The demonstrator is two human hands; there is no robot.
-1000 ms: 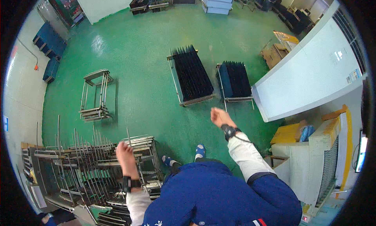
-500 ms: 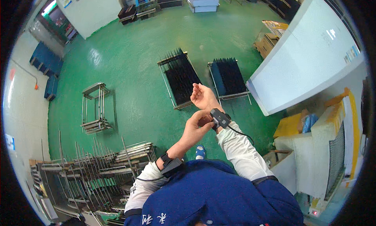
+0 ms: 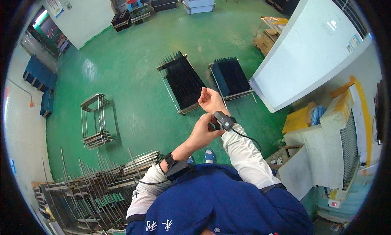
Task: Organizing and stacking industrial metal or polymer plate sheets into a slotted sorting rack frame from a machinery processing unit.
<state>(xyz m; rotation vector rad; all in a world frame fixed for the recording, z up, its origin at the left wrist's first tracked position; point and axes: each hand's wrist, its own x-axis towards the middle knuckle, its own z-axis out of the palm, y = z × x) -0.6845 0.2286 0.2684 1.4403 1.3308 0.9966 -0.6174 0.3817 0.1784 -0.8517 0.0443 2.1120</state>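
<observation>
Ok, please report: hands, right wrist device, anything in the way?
Left hand at right wrist device, grip unclear. Right hand empty, half curled. Device cable clear of left hand.

Left hand (image 3: 201,133) touched black device (image 3: 223,120) strapped behind loosely curled right hand (image 3: 210,101). Two dark-loaded racks (image 3: 189,110) stood on green floor (image 3: 130,72).

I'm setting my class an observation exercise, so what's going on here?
A person's left hand is at the black device strapped to the right wrist; its fingertips are partly hidden. The right hand is empty, fingers loosely curled. Beyond, two metal racks filled with dark pieces stand on the green floor.
</observation>
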